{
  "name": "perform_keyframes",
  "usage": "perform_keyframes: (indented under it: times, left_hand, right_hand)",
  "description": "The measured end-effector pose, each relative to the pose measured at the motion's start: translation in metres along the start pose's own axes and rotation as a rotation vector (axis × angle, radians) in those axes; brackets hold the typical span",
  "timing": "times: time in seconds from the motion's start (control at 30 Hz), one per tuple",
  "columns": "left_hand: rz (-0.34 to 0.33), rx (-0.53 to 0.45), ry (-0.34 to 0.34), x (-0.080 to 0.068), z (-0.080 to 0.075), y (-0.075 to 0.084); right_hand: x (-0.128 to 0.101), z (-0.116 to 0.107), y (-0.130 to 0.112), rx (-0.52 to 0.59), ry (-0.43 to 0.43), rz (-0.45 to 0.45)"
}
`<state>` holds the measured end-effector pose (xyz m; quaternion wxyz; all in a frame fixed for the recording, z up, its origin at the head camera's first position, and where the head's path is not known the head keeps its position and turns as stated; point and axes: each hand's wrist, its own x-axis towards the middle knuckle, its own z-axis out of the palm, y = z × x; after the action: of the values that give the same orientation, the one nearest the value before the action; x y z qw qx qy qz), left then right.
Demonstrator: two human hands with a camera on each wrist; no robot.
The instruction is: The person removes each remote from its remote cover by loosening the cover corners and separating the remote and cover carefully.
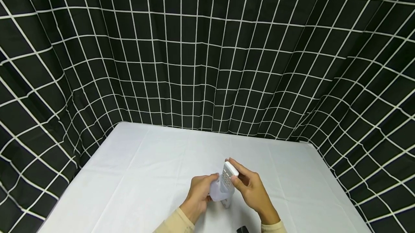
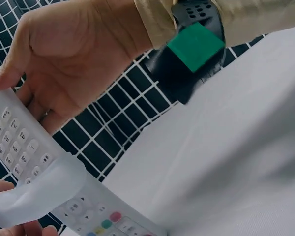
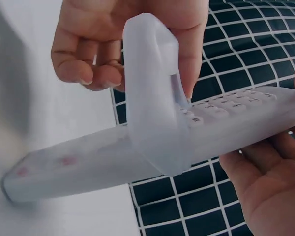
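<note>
Remote held upright-ish in lower centre of head view, bottom end down near the tabletop, top end tilted up and away. Right hand pinching the upper, bare keypad end; grip closed on the remote. Left hand pinching the translucent silicone cover, which is peeled back into a folded flap around mid-body; lower half with coloured buttons sits inside the sleeve.

Risks, as judgement:
- Silicone stretched tight over the fold in the right wrist view; sudden release could snap back and jerk the remote out of the right-hand pinch.
- Right hold only at fingertips near the top end; a pull along the body could slide it free, dropping onto the tabletop.
- Sleeve clinging to lower half may bind rather than slip.

Room: open white tabletop to left, right and beyond the hands in head view. Near edge not visible; small dark object at bottom edge, just below right wrist. Checked backdrop well behind.
</note>
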<state>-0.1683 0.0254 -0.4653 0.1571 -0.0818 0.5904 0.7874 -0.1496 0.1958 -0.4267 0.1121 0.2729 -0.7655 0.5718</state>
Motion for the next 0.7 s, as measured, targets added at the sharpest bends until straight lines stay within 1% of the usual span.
perform_keyframes:
  times: [0.1, 0.17, 0.3, 0.47, 0.7]
  left_hand:
    - [0.002, 0.060, 0.008, 0.0003, 0.0018, 0.0006]
    - [0.000, 0.078, 0.012, 0.0001, 0.0024, 0.0009]
    - [-0.004, 0.093, 0.025, 0.0005, 0.0032, 0.0013]
    - [0.000, 0.084, 0.043, 0.0013, 0.0052, 0.0014]
    - [0.019, 0.104, 0.032, 0.0030, 0.0066, -0.0015]
  right_hand:
    - [-0.0018, -0.0004, 0.0012, 0.019, 0.013, 0.004]
    - [-0.0021, -0.0004, 0.0019, 0.013, 0.036, -0.002]
    - [-0.0023, 0.0006, 0.0043, -0.042, 0.117, -0.018]
    - [-0.0035, 0.0016, 0.0071, -0.107, 0.215, -0.012]
    - [-0.0052, 0.0015, 0.0080, -0.129, 0.249, -0.035]
